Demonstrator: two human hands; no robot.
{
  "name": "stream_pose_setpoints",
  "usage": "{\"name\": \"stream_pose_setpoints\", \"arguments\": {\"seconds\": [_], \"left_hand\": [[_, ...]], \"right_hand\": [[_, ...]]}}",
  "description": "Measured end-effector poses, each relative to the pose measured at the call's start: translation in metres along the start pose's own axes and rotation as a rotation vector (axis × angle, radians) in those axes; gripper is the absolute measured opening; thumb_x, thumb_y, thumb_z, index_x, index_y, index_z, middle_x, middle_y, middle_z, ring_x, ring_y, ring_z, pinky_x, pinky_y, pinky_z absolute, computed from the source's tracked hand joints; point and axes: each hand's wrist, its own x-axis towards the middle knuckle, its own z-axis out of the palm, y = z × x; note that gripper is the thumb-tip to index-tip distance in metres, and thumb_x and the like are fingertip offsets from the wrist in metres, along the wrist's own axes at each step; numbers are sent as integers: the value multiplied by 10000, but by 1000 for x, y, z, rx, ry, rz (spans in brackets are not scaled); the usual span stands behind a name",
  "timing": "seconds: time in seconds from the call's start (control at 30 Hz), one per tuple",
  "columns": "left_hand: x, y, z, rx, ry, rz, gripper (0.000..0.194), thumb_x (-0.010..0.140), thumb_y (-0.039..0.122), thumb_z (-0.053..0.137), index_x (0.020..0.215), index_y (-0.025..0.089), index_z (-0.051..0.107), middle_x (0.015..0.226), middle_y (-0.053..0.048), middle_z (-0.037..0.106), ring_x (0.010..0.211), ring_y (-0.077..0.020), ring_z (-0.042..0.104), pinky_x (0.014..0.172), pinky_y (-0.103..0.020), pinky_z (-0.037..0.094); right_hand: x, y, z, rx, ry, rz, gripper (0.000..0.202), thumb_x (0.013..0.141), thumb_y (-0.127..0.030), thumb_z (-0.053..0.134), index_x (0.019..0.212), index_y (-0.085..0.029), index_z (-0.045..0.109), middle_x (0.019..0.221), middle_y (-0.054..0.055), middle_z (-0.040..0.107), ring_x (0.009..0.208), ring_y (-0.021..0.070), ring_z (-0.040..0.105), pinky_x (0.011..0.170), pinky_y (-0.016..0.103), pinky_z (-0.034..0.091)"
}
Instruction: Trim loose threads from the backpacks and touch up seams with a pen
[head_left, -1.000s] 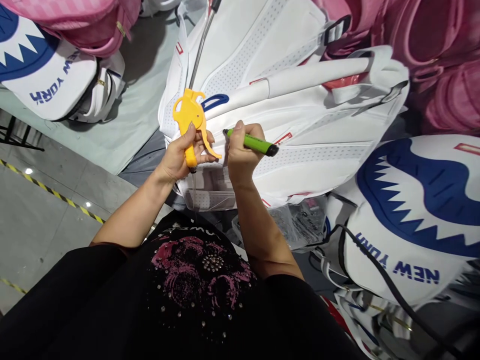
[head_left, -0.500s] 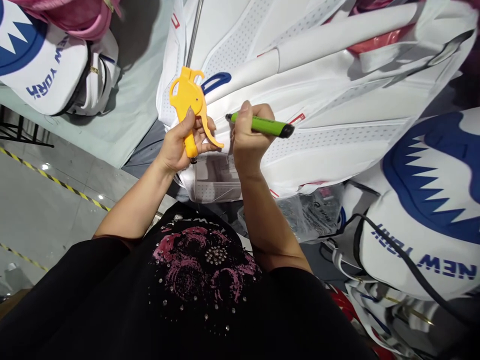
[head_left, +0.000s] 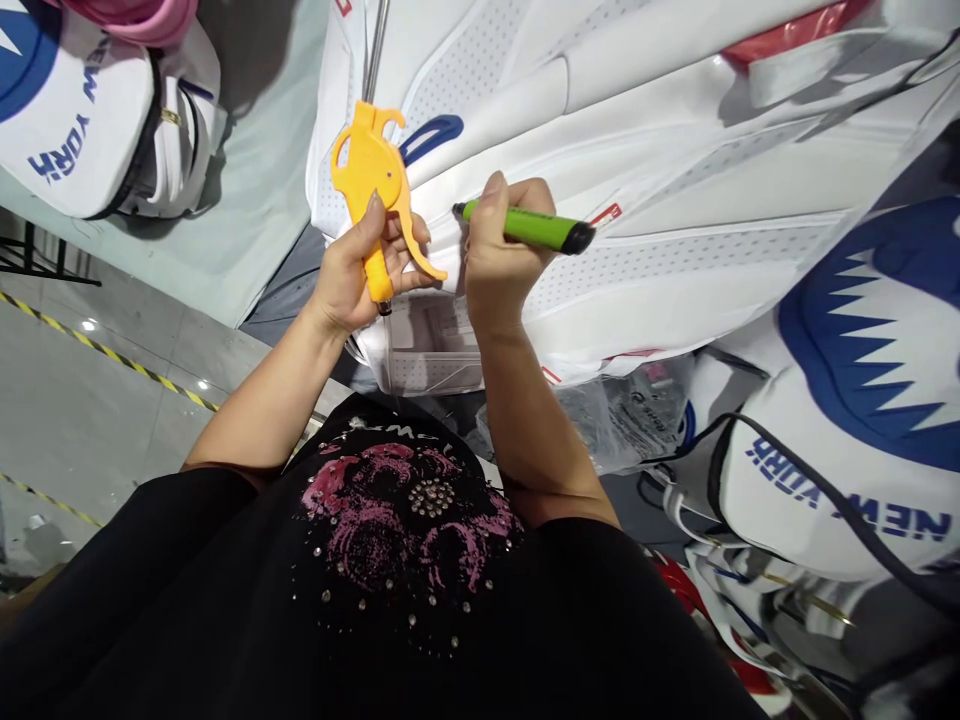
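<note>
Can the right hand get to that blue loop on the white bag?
Probably yes. The right hand is near the blue loop, with only the white bag showing between them. But it's holding the green marker, and the yellow tool sits close by one end, so grabbing might be awkward.

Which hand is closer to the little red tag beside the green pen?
Right. The right hand holding the green pen is left of the red tag; the left hand is farther left.
</note>
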Motion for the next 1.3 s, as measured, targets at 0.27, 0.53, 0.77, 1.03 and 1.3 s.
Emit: {"name": "stream_pose_setpoints", "arguments": {"seconds": [0.27, 0.53, 0.77, 1.03, 1.3], "left_hand": [[2, -1, -1, 5, -47, 20, 400, 1045, 452, 368, 876, 191, 619, 845, -78, 666, 1091, -248, 649, 927, -378, 623], [3, -2, -2, 35, 38, -28, 361, 1014, 486, 446, 868, 202, 615, 857, -65, 667, 1155, -265, 639, 951, -371, 608], [5, -3, -3, 16, 137, -55, 386, 1015, 514, 430, 925, 193, 624, 912, -53, 631, 1092, -256, 675, 845, -391, 640], [5, -2, -2, 8, 187, -75, 367, 996, 522, 470, 1038, 194, 629, 979, -61, 632, 1103, -269, 684, 754, -327, 652], [5, -2, -2, 4, 159, -71, 330, 1002, 475, 475, 1002, 179, 621, 972, -50, 619, 1082, -255, 695, 808, -359, 651]], "right_hand": [[2, -4, -1, 36, 15, -3, 415, 1016, -560, 474, 743, -252, 426, 645, -34, 400, 659, 138, 571, 680, 329, 553], [4, -14, 1, 56, 83, -54, 563, 916, -770, 427, 676, -265, 363, 573, -52, 380, 525, 115, 464, 558, 326, 465], [6, -6, -1, 63, 15, 10, 542, 944, -731, 435, 691, -255, 389, 602, -43, 426, 564, 119, 523, 610, 329, 526], [7, -12, 2, 112, 58, -41, 577, 898, -783, 446, 666, -265, 342, 569, -49, 355, 521, 116, 451, 530, 316, 470], [7, -5, 4, 19, 23, 34, 533, 960, -723, 411, 698, -264, 351, 607, -36, 405, 563, 130, 529, 577, 323, 522]]}}
